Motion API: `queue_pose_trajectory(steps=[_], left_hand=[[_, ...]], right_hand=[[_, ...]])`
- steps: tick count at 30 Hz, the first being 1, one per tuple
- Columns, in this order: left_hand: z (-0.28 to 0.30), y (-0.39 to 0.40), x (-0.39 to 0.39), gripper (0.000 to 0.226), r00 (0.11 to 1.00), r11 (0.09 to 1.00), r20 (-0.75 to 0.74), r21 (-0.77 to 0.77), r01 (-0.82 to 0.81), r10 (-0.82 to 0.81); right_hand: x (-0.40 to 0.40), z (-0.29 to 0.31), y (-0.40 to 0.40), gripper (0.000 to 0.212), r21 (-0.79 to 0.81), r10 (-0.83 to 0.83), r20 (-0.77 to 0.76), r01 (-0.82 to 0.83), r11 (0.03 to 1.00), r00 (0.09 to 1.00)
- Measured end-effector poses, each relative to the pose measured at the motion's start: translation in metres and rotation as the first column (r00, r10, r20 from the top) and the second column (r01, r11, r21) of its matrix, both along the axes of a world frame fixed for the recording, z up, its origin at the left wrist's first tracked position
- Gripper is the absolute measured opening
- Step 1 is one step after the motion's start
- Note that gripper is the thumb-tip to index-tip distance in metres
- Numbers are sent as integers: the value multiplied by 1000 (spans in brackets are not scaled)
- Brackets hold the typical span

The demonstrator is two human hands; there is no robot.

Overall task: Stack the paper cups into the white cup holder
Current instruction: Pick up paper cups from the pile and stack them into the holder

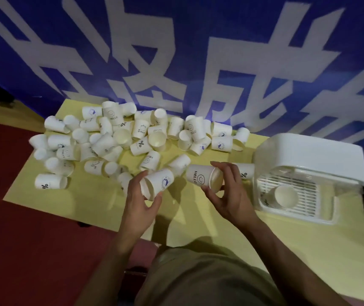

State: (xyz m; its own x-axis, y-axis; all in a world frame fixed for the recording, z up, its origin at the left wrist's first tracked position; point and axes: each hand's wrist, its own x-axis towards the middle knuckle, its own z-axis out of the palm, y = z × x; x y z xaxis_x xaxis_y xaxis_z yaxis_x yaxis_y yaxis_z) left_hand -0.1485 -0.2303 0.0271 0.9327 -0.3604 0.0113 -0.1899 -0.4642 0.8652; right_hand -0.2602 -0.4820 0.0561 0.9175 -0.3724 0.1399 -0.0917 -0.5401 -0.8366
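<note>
Left hand (142, 199): I've got the cup with the blue emblem (158, 183) pinched at its rim, thumb on the near side, fingers curled over the far side, mouth tipped back toward me.

Right hand (225, 195): wrapped round the mouth end of the HELLO cup (203, 176), thumb below, fingers over the top, base pointing left. Both cups are off the table.

Gap between the two: close, nearly base to base, not touching as far as I can tell.

Loose pile (115, 138): dozens of paper cups strewn on their sides and upside down across the far half of the yellow tabletop (88, 193), well apart from the holder.

White cup holder (304, 173): at my right, just beside my right hand. One cup (282, 195) already sits in it, mouth up, on the slatted grid under the hood.

Step in hand: I reckon I'm about to nest these two, then carry them right.

How to do it well: both mouths must face the same way, so one cup needs turning first. Slide base into mouth straight, no cocking, or the rim will crumple.

Grip: light. These walls are thin paper and dent easily.

Drop-in: line up over the seated cup's mouth, lower squarely under the hood.

Progress: barely begun, by the look of the pile.
</note>
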Motion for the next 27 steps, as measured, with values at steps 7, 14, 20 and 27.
queue_pose_trajectory(steps=[7, 14, 20, 27], left_hand=[[4, -118, -86, 71, 987, 988, -49, 8, 157, -156], [21, -215, -138, 66, 928, 928, 8, 14, 371, -371], [23, -261, -146, 63, 869, 867, 48, 112, 486, -493], [5, -286, -150, 62, 852, 843, 103, 246, 479, -514]], right_hand=[[-113, 7, -92, 54, -19, -131, -33, 131, 991, 991], [-210, 8, -157, 52, 38, -283, -31, 284, 958, 959], [-236, 0, -185, 51, 86, -373, -40, 375, 923, 927], [-234, -3, -199, 57, 124, -352, -19, 351, 928, 936]])
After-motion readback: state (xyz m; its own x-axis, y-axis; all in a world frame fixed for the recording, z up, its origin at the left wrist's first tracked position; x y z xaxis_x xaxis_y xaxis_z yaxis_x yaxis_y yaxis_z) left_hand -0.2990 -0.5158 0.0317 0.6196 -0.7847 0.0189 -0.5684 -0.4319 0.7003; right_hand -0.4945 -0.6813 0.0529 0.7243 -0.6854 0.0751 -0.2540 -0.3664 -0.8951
